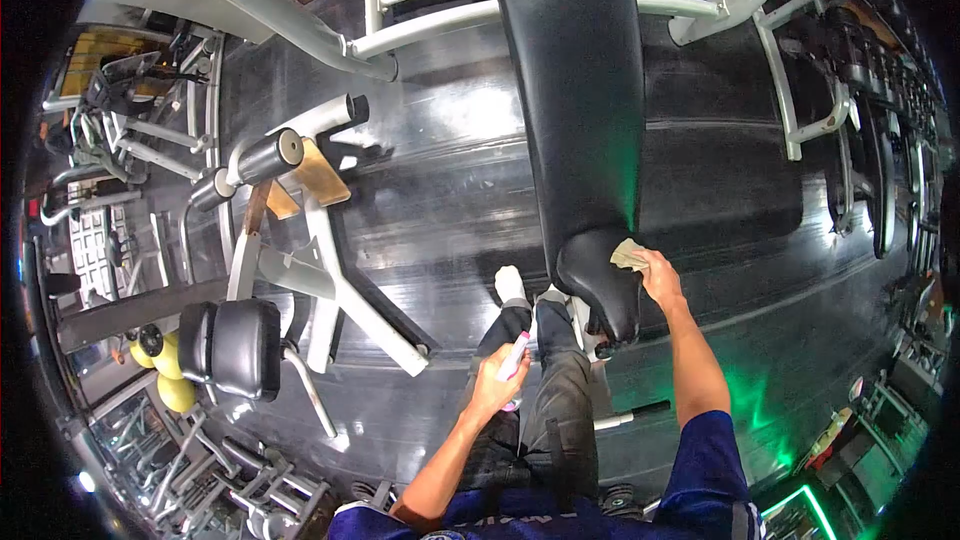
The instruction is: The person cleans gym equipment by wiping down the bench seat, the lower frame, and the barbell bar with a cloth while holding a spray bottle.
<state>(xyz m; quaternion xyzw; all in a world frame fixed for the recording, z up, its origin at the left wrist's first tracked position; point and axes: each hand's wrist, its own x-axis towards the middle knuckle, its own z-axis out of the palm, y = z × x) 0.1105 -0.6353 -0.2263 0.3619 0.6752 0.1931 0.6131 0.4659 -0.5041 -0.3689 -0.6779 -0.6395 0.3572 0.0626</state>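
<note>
My right hand (660,278) is closed on a pale yellowish cloth (629,255), which touches the right side of the black padded seat (598,265) at the near end of a weight bench. The long black backrest pad (575,70) stretches away from that seat. My left hand (494,383) is wrapped round a slim white-and-pink bottle (515,355), held above my legs and left of the seat. Its lower part is hidden by my fingers.
A machine with a grey-white frame (330,290) and black roller pads (265,157) stands to the left. Yellow balls (176,393) lie at the lower left. A dumbbell rack (870,65) lines the right side. My feet are on the dark floor (440,195).
</note>
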